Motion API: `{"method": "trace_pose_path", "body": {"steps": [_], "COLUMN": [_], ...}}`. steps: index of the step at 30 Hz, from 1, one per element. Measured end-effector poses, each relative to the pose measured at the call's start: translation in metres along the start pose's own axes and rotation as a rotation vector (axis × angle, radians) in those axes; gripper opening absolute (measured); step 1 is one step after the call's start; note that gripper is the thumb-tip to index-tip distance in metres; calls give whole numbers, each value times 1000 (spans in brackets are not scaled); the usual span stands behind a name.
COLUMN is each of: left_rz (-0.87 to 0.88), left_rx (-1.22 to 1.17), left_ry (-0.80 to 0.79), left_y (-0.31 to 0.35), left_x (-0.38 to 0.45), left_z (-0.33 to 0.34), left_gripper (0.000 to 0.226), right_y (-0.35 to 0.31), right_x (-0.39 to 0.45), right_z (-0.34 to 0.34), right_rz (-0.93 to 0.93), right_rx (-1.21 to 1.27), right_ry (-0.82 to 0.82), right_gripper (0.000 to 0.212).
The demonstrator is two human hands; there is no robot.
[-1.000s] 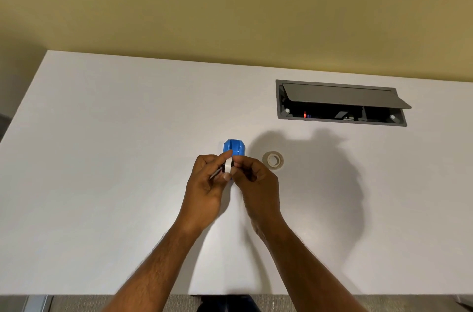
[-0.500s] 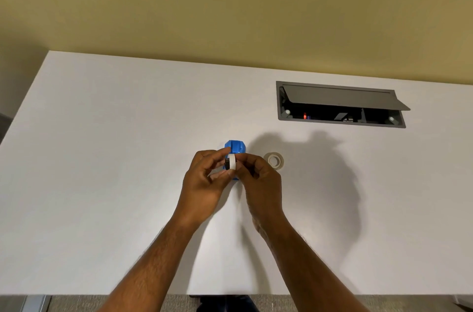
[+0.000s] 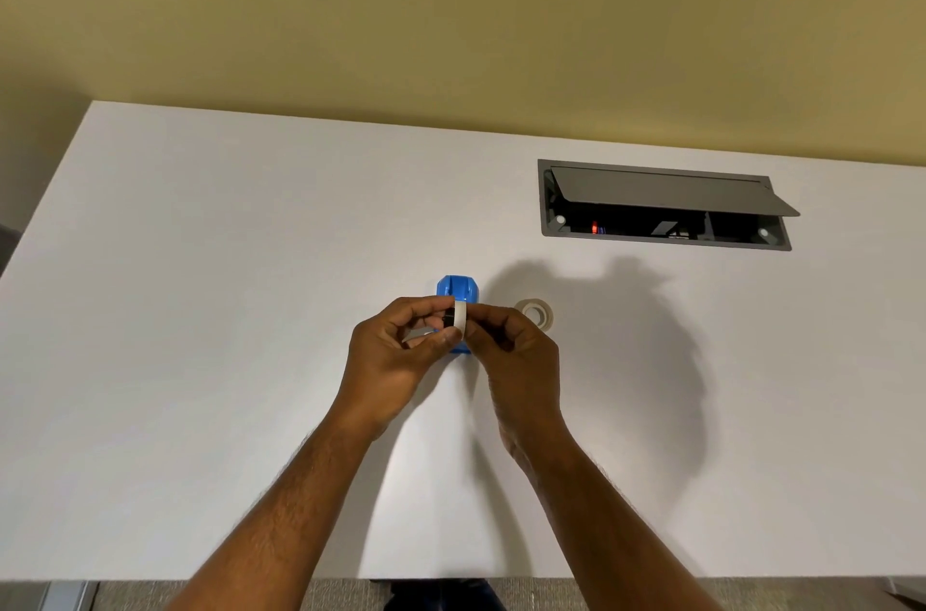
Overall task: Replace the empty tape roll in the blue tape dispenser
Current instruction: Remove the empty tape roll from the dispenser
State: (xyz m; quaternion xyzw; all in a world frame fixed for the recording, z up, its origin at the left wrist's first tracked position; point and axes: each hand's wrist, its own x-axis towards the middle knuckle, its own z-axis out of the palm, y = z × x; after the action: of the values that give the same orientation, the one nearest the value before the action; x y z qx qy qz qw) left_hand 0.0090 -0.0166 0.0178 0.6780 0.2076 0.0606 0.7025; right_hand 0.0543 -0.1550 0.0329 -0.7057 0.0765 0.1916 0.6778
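Observation:
The blue tape dispenser (image 3: 457,288) rests on the white table (image 3: 225,310), partly hidden behind my fingers. Just above it both hands pinch a small white ring (image 3: 461,315) held on edge, with a dark piece at its left side. My left hand (image 3: 396,355) grips the ring from the left and my right hand (image 3: 516,350) from the right. A roll of clear tape (image 3: 535,311) lies flat on the table just right of my right hand.
A grey cable box (image 3: 661,204) with its lid tilted open is set into the table at the back right. A yellow wall runs behind the table. The table's near edge is at the bottom, with carpet below.
My hands have lifted slightly with the white ring, and a dark piece now shows at its left side. The dispenser and the tape roll have not moved.

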Motion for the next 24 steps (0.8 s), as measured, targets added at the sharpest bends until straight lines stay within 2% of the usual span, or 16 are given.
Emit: {"method": "trace_pose_path", "body": {"steps": [6, 11, 16, 19, 24], "left_rz": [-6, 8, 114, 157, 134], "left_rx": [23, 67, 203, 216, 177], "left_ry": [15, 18, 9, -3, -38], "left_y": [1, 2, 1, -4, -7], "left_x": [3, 5, 5, 6, 7], "left_z": [3, 3, 6, 7, 3], "left_gripper": [34, 39, 41, 42, 47], "right_y": [-4, -6, -3, -3, -4], "right_x": [3, 1, 1, 2, 1], "right_z": [-2, -4, 1, 3, 2], "right_rz": [-3, 30, 51, 71, 105], "right_rx": [-25, 87, 27, 92, 234], "right_ry": [-13, -58, -43, -50, -93], "right_gripper": [18, 14, 21, 21, 22]}}
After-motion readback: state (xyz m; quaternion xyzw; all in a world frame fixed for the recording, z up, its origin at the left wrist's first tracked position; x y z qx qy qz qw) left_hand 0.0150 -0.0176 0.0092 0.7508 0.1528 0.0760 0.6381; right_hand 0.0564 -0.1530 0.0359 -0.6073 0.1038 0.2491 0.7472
